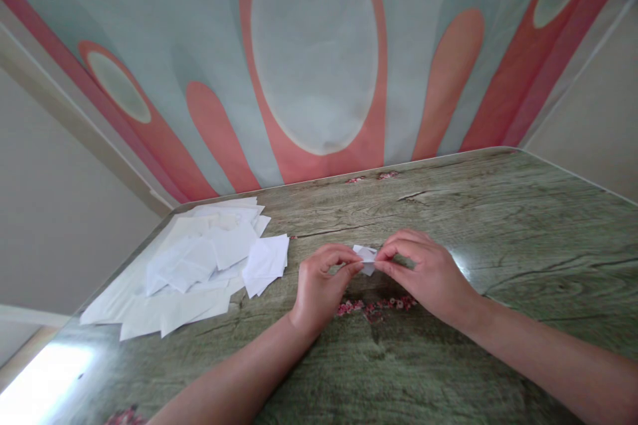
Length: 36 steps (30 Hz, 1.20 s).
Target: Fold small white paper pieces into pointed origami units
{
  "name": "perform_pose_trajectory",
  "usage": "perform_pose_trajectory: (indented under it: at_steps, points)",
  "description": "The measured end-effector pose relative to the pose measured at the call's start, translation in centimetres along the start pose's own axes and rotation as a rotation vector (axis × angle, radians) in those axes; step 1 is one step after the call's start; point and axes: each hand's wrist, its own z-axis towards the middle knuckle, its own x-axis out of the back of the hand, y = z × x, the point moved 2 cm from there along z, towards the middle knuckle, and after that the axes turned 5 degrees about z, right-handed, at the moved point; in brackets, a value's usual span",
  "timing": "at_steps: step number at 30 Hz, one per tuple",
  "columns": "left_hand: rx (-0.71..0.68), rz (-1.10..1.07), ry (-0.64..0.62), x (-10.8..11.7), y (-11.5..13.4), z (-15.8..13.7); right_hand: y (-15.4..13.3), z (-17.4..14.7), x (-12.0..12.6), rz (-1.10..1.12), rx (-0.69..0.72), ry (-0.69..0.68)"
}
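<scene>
A small piece of folded white paper (367,256) is held up between my two hands, over the middle of the table. My left hand (323,279) pinches its left edge between thumb and forefinger. On the opposite edge, the thumb and fingers of my right hand (423,272) are closed in a similar pinch. The paper shows several overlapping flaps, but its exact folded shape is too small to make out. To the left of my left hand lies a small stack of white paper squares (266,262).
A spread pile of white paper sheets (144,309) covers the table's left part, with smaller squares (189,262) on top. The wood-patterned table (498,212) carries printed pink flowers and meets a patterned coral and grey-green backdrop (319,46) along its far edge.
</scene>
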Motion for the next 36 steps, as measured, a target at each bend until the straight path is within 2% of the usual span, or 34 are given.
perform_pose_trajectory:
  at_steps: [2, 4, 8, 10, 12, 16, 18, 25, 30, 33, 36]
  points:
    - [0.010, -0.006, -0.035, 0.0, -0.1, 0.1, 0.0, 0.0, 0.0, 0.016, -0.006, -0.008]
    - [0.085, -0.049, -0.053, 0.0, -0.4, 0.2, 0.3, 0.0, 0.1, 0.061, -0.051, 0.010]
    - [0.452, -0.406, -0.109, 0.0, -1.8, 0.4, 1.3, -0.1, 0.6, 0.126, -0.179, 0.109]
    - [0.593, -0.617, -0.151, -0.1, -2.3, 0.4, 1.4, -0.1, 0.8, 0.129, -0.166, 0.122]
    - [0.663, -0.736, -0.163, -0.1, -2.4, 0.4, 1.2, -0.2, 0.7, 0.138, -0.100, 0.089]
    - [0.658, -0.710, -0.144, -0.4, -2.0, 0.3, 0.4, -0.3, 0.1, 0.110, 0.044, 0.026]
    - [0.628, -0.672, -0.137, -0.6, -1.9, 0.2, 0.2, -0.4, -0.3, 0.103, 0.060, 0.005]
    - [0.532, -0.656, -0.135, -0.7, -1.8, 0.3, 0.7, -0.3, -0.3, 0.197, -0.146, -0.074]
    - [0.602, -0.766, -0.275, -0.6, -1.4, 0.2, 2.1, -0.2, 0.1, 0.364, -0.276, -0.037]
    - [0.670, -0.860, -0.381, -0.8, -1.3, 0.0, 2.4, -0.2, -0.3, 0.518, -0.301, -0.150]
    - [0.705, -0.928, -0.427, -1.0, -1.4, -0.2, 2.0, -0.3, -0.9, 0.586, -0.348, -0.285]
